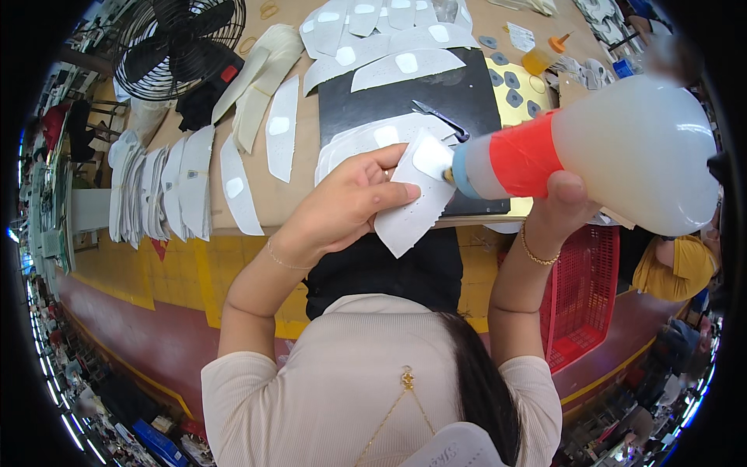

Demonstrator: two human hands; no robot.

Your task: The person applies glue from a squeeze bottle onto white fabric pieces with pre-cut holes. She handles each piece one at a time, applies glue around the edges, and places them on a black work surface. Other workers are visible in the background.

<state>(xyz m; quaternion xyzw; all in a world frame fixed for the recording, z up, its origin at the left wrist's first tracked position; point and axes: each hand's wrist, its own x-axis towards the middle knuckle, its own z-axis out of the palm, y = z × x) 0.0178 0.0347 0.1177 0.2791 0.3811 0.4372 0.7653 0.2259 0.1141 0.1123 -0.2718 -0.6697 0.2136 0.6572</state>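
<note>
Against bottle nozzle (450, 173): white piece (412, 204), left grip (350, 204), seemingly touching.

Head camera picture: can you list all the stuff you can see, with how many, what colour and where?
Squeeze bottle: one, cloudy white with a red band and blue nozzle, held tilted at right, tip on the held piece.
Held white piece: one, white, in the left hand.
White cut pieces: many, white, spread and stacked over the table.
Black mat: one, black, table centre.
Table: one, brown top.
Fan: one, black, upper left.
Basket: one, red, below the table at right.
Small bottle: one, yellow with orange cap, upper right.
Left hand: holds the white piece.
Right hand: grips the bottle.
</note>
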